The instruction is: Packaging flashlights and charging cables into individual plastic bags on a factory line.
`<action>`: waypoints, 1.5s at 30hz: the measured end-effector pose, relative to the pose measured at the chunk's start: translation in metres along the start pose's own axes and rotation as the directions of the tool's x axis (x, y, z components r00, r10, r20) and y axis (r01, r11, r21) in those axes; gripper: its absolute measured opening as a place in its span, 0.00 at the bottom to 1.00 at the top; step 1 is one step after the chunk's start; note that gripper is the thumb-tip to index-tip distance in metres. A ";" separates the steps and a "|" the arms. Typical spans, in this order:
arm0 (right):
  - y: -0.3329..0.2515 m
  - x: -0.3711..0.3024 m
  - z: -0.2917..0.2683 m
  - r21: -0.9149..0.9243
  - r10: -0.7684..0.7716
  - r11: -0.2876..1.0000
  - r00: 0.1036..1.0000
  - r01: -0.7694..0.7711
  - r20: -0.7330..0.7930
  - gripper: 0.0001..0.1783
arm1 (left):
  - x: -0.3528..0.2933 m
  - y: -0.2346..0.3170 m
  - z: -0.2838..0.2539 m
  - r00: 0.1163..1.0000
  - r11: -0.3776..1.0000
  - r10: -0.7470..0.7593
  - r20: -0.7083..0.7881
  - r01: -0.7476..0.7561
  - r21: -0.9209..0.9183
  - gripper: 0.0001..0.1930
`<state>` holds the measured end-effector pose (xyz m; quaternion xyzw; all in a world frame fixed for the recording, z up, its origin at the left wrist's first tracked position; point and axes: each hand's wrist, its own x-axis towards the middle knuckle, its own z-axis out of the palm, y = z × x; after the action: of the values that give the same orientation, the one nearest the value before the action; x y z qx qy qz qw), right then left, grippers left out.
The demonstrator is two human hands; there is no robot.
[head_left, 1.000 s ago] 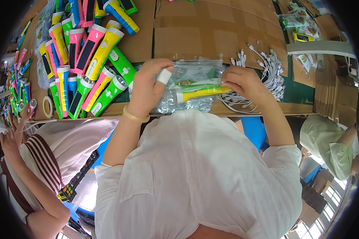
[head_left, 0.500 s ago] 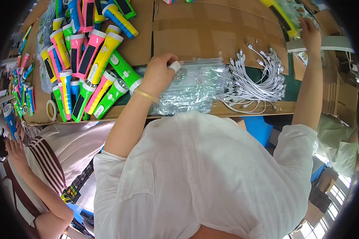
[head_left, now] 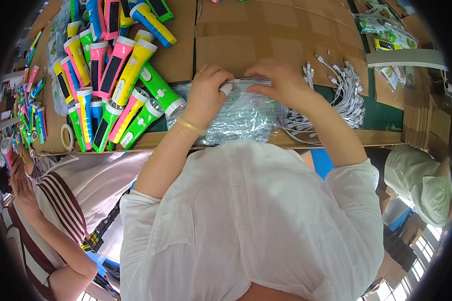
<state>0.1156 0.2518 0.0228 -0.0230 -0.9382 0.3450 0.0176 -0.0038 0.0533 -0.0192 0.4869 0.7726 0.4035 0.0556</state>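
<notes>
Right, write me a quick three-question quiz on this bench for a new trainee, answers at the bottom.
1. What lies just to the right of the clear plastic bags?
A. A tape roll
B. White cables
C. A flashlight pile
2. True or false: the left hand and the right hand are both at the upper part of the bags.
3. Fill in the blank: the flashlight nearest the left hand is mainly ____ in colour.

Key:
1. B
2. True
3. Green
</notes>
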 end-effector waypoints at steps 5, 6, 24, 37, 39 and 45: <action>-0.004 0.002 0.021 -0.164 -0.076 0.985 0.988 0.054 -0.131 0.08 | -0.002 0.008 0.000 0.994 0.995 -0.010 -0.111 -0.002 -0.103 0.09; -0.004 0.002 0.022 -0.162 -0.122 0.982 0.976 0.093 -0.178 0.07 | 0.000 0.011 -0.002 0.993 0.999 0.049 -0.107 -0.051 -0.013 0.09; -0.021 0.020 0.036 0.064 -0.414 0.899 0.888 0.433 -0.200 0.18 | -0.028 0.019 -0.042 0.967 0.976 -0.208 -0.145 0.194 -0.103 0.09; 0.003 0.015 0.022 -0.115 -0.364 0.926 0.931 0.361 -0.008 0.11 | -0.037 0.009 -0.043 0.991 0.993 0.115 -0.063 -0.114 0.028 0.21; 0.025 0.004 -0.003 -0.144 -0.126 0.980 0.988 0.138 0.091 0.12 | -0.040 0.003 -0.042 0.992 0.996 0.086 -0.097 -0.087 -0.007 0.18; 0.040 0.036 -0.039 0.008 0.025 1.000 0.998 -0.024 -0.059 0.13 | -0.036 0.009 -0.042 0.979 0.978 0.182 -0.097 -0.169 0.125 0.13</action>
<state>0.0828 0.3093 0.0267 -0.0445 -0.9357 0.3476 0.0410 0.0014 0.0020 0.0042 0.5332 0.7506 0.3870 -0.0506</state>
